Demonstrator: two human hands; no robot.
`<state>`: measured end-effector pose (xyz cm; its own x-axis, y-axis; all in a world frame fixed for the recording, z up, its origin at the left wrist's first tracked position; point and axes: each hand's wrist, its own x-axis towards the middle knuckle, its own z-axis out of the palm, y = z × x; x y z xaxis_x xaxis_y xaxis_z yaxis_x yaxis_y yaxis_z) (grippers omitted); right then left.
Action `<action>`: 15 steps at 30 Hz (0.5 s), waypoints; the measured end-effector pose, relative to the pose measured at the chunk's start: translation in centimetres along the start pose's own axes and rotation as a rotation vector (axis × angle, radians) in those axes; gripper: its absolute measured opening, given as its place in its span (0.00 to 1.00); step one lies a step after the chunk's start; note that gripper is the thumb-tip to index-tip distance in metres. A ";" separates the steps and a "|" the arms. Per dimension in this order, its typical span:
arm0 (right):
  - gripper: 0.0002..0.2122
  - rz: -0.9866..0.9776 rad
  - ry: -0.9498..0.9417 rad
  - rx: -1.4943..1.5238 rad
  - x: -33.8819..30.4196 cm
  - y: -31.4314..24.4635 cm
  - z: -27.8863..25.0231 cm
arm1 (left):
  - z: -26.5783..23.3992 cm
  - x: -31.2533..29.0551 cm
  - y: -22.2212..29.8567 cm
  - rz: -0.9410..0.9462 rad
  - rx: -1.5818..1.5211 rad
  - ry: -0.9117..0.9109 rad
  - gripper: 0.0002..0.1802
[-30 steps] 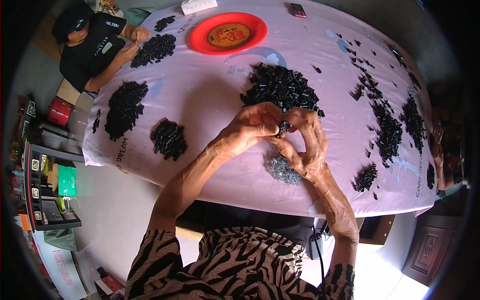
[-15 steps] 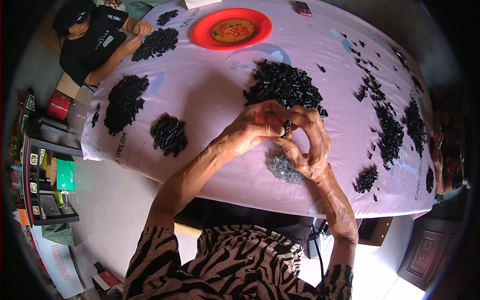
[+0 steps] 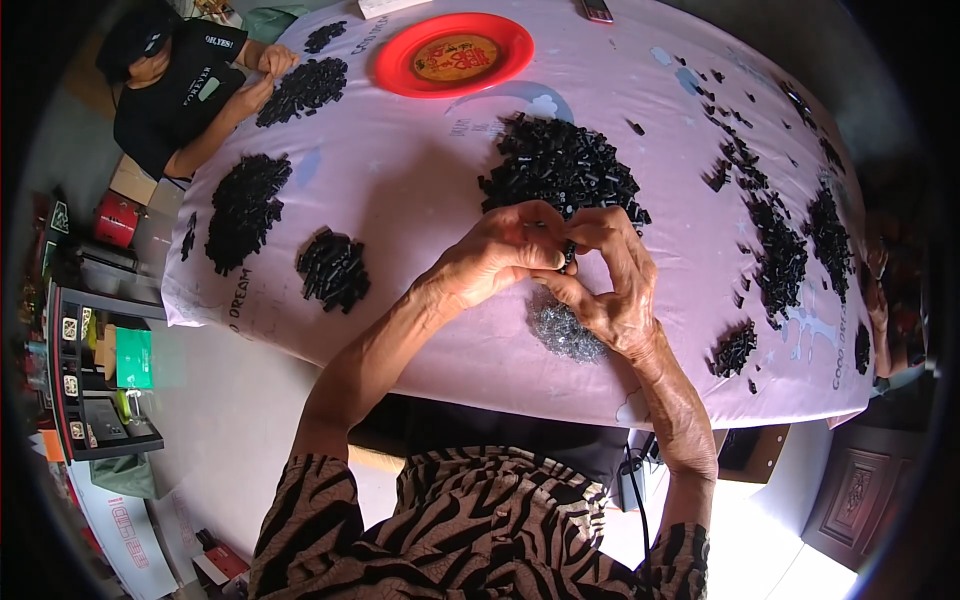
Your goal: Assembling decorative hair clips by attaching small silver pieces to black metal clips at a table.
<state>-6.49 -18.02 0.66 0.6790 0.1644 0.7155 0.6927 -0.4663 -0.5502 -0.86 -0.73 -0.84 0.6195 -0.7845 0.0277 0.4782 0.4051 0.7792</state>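
My left hand (image 3: 505,255) and my right hand (image 3: 618,285) meet above the near side of the table, fingertips pinched together. Between them is a small black cylindrical piece (image 3: 570,255), mostly covered by the fingers. Just beyond the hands lies a large heap of small black pieces (image 3: 565,170). Under my right hand sits a little pile of shiny, clear or silvery bits (image 3: 568,330), partly covered by that hand. To the left of my forearms is a neater pile of black cylindrical pieces (image 3: 333,270).
A pink cloth covers the table (image 3: 420,350). A red round tray (image 3: 455,55) and a phone (image 3: 597,10) lie at the far side. More black heaps (image 3: 245,212) spread left and right (image 3: 775,250). A person (image 3: 180,90) in black handles pieces at far left; another person's arm (image 3: 880,320) shows at right.
The black piece between my fingers is turned slightly and more covered now. My hands stay in nearly the same place; the whole view has shifted a little.
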 end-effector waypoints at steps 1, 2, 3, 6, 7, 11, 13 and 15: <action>0.21 0.001 0.000 0.000 0.0 0.0 0.0 | 0.0 0.0 0.0 0.004 0.009 -0.008 0.14; 0.21 -0.001 0.011 0.005 0.0 0.0 0.1 | 0.0 0.0 0.0 0.003 0.008 -0.008 0.14; 0.20 -0.001 0.021 0.011 0.0 0.0 0.1 | 0.1 0.0 0.1 -0.018 -0.011 0.010 0.14; 0.19 -0.020 0.040 0.002 0.2 -0.1 -0.1 | 0.0 0.2 0.0 -0.044 -0.018 0.028 0.13; 0.19 -0.019 0.039 0.003 0.2 -0.1 -0.1 | 0.0 0.2 -0.1 -0.049 -0.003 0.028 0.13; 0.18 -0.025 0.040 -0.007 0.1 0.0 -0.1 | 0.2 0.2 -0.5 -0.043 -0.011 0.053 0.12; 0.17 -0.043 0.031 -0.009 0.1 0.0 -0.2 | 0.2 0.2 -0.8 -0.047 -0.051 0.077 0.09; 0.17 -0.048 0.019 -0.011 0.1 -0.2 -0.2 | 0.0 0.2 -1.2 -0.053 -0.083 0.080 0.08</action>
<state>-6.57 -18.08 0.93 0.6400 0.1700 0.7493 0.7217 -0.4677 -0.5103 -1.32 -1.36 -1.71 0.6379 -0.7674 -0.0646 0.5595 0.4041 0.7236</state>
